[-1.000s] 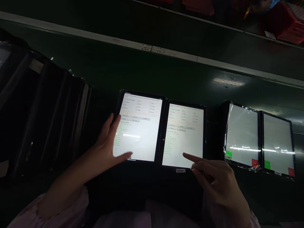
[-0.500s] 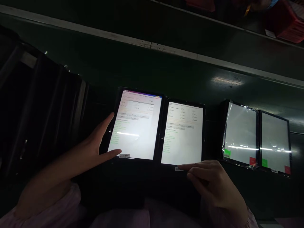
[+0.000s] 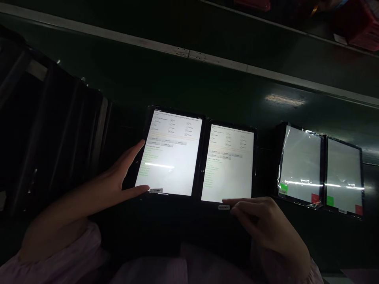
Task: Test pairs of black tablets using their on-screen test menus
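Two lit tablets lie side by side on the dark green work surface, a left tablet (image 3: 174,157) and a right tablet (image 3: 227,169). Both screens show check boxes, grey buttons and a list of green text. My left hand (image 3: 115,177) rests at the left tablet's lower left edge, thumb and fingers spread apart, the thumb by a small barcode label (image 3: 156,191). My right hand (image 3: 263,221) has its index finger stretched to the right tablet's bottom edge, just above another small label (image 3: 224,207). Its other fingers are curled, with nothing seen in them.
Two more tablets with blank pale screens, one nearer (image 3: 300,165) and one farther right (image 3: 343,173), lie to the right with green and red corner patches. A dark row of upright panels (image 3: 59,118) stands left. A metal strip (image 3: 148,45) crosses behind; red trays (image 3: 361,29) lie beyond it.
A small overlay and coloured top bar have gone from the left tablet's screen, which now shows the full check-box page. My right fingertip has shifted slightly up onto the right tablet's lower edge.
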Available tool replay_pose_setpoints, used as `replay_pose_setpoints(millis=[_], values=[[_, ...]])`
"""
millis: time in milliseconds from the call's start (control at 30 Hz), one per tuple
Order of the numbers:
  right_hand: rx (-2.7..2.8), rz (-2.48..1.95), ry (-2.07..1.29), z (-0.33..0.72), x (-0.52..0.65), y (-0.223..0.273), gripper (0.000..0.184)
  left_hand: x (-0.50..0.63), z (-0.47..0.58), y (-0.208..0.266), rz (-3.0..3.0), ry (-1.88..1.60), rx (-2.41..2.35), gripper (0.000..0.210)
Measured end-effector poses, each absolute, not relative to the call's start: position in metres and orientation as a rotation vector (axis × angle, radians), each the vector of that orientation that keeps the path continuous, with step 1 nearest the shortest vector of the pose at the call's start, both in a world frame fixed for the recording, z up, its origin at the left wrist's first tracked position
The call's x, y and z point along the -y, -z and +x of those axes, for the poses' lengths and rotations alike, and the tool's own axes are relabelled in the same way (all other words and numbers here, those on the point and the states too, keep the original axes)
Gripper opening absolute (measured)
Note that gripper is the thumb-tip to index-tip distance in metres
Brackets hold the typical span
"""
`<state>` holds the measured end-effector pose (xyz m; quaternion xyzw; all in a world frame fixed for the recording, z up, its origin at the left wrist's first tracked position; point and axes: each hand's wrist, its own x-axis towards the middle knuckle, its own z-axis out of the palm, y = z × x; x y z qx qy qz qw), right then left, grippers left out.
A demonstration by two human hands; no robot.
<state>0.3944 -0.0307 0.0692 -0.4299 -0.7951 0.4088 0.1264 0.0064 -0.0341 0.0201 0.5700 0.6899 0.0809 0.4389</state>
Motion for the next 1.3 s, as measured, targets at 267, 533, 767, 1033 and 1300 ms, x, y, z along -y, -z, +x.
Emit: replay_pose_setpoints(millis=[267, 533, 767, 1033, 1300], values=[[2.343, -1.137, -1.065, 0.395, 0.032, -0.071, 0.036, 0.029, 0.008, -0.025, 1.355, -0.147, -1.748, 0.125], [2.390, -1.077, -1.056, 0.388, 0.036, -0.065, 0.029, 0.031, 0.001, -0.021, 1.379, -0.145, -1.732, 0.120], [2.475, -1.084, -0.907, 0.370, 0.045, -0.054, 0.034, 0.037, -0.002, -0.019, 1.438, -0.314, -1.671, 0.105], [2.435, -0.994, -0.912, 0.370, 0.038, -0.063, 0.039, 0.032, -0.004, -0.024, 1.446, -0.253, -1.612, 0.102], [2.436, -1.003, -0.914, 0.370, 0.039, -0.059, 0.037, 0.040, 0.006, -0.018, 1.506, -0.228, -1.603, 0.127]])
